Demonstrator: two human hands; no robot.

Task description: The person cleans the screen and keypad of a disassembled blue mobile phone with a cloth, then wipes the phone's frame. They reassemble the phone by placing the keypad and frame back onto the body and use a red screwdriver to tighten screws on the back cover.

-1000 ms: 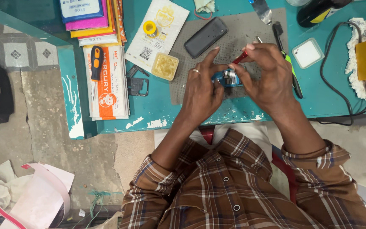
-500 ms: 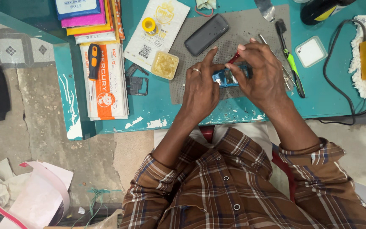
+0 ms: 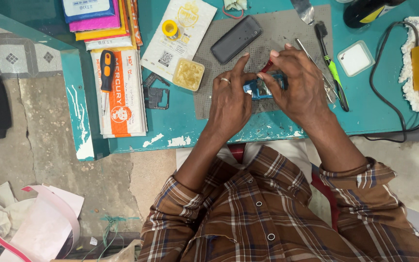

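Blue opened phone body [image 3: 263, 89] sits pinched between both hands over the grey perforated mat [image 3: 277, 36]: left hand [image 3: 230, 99] fingers grip its left end, right hand [image 3: 300, 82] fingers close on its right, perhaps also holding a red tool [image 3: 266, 66]. White printed packet [image 3: 179, 29] lies far left; teal bench [image 3: 374, 104] edge runs near.

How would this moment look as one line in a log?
left hand: steadies small blue device | right hand: holds red tool over it | surface: grey mat | nearby: dark phone
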